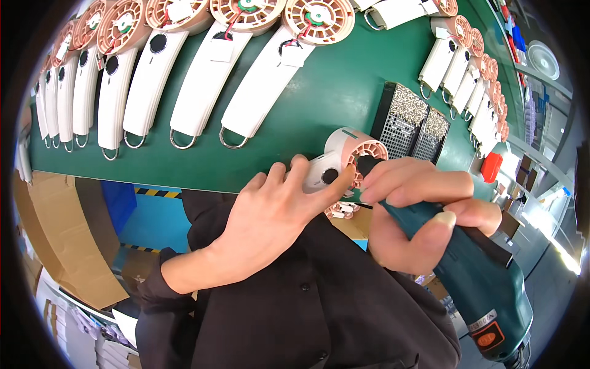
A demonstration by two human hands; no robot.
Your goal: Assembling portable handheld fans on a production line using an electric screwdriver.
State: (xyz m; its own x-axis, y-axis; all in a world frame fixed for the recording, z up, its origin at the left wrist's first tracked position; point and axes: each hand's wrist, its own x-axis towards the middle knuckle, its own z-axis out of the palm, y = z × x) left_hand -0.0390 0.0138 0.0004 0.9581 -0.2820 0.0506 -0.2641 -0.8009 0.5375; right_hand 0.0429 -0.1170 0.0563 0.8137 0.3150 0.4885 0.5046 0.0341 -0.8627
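My left hand (267, 212) is closed around a white and pink handheld fan (345, 142) near the front edge of the green table. Its round head faces right, showing pink ribs, and a black round button sits on the white handle. In my right hand (424, 206) is a dark teal electric screwdriver (470, 270), its black nose against the ribbed inside of the fan head. Fingers of both hands meet close to that spot, and the bit's tip is hidden.
Several similar fans (203, 86) lie in a row along the far left. More fans (458, 64) line the right side. Black trays of small screws (409, 111) sit just beyond the held fan. A red object (491, 167) rests at the right edge, and a cardboard box (67, 234) stands below left.
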